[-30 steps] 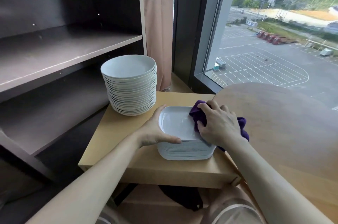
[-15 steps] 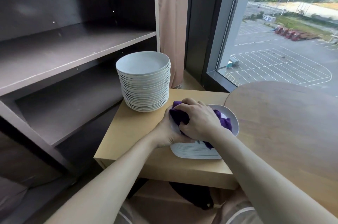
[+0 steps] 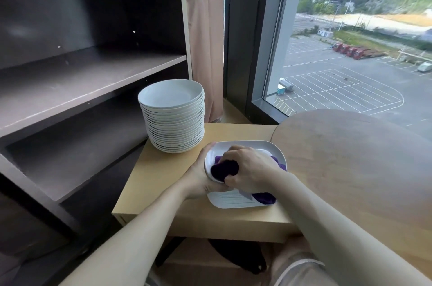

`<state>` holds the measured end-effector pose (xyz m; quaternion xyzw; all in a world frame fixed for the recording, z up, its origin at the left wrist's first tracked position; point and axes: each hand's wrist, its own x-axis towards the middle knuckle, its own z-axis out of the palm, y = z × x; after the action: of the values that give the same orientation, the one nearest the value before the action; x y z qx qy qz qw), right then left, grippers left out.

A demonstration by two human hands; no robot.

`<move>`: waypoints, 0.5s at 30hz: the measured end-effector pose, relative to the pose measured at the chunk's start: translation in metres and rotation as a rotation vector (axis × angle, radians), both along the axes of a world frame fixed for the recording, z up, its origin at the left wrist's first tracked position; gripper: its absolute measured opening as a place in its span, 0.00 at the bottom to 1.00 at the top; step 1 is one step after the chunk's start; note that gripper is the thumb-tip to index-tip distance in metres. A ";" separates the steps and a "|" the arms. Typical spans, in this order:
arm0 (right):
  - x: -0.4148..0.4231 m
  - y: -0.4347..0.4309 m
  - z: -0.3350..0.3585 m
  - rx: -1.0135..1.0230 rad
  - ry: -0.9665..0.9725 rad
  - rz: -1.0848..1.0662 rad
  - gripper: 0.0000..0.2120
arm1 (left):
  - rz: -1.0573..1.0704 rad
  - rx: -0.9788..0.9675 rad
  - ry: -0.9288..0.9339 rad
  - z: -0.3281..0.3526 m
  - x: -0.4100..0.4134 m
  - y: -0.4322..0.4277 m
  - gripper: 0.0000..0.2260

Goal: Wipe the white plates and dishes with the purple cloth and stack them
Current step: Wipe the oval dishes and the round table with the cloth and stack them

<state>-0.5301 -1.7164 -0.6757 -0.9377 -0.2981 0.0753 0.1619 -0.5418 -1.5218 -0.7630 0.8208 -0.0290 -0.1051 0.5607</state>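
Observation:
A stack of white square dishes (image 3: 236,200) sits on the light wooden table (image 3: 163,173). My left hand (image 3: 199,177) grips the left edge of the top dish (image 3: 252,145), which looks tilted up a little. My right hand (image 3: 250,170) grips the purple cloth (image 3: 223,170) and presses it into the near left part of that dish. More of the cloth hangs out by my right wrist. A tall stack of round white plates (image 3: 173,117) stands behind and to the left.
A dark shelf unit (image 3: 81,70) with open shelves stands at the left, close to the table. A round wooden tabletop (image 3: 350,157) adjoins on the right. Behind are a beige curtain (image 3: 205,52) and a large window (image 3: 350,52).
My right hand has moved the cloth from the dish's far right side toward its near left. My left hand stays on the dish's left edge. The view has shifted.

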 end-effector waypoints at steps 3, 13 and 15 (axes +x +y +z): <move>-0.002 -0.023 -0.001 -0.033 -0.040 -0.041 0.17 | -0.007 -0.018 0.008 0.002 -0.001 0.001 0.58; 0.025 -0.080 0.000 -0.131 -0.072 -0.384 0.15 | -0.034 -0.043 0.047 0.003 0.001 0.000 0.61; 0.028 -0.066 -0.003 -0.163 -0.094 -0.364 0.14 | -0.038 -0.062 0.059 0.005 0.003 0.000 0.62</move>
<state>-0.5021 -1.7827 -0.6785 -0.9886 -0.1240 0.0249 0.0821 -0.5393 -1.5218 -0.7582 0.7989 -0.0311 -0.1389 0.5844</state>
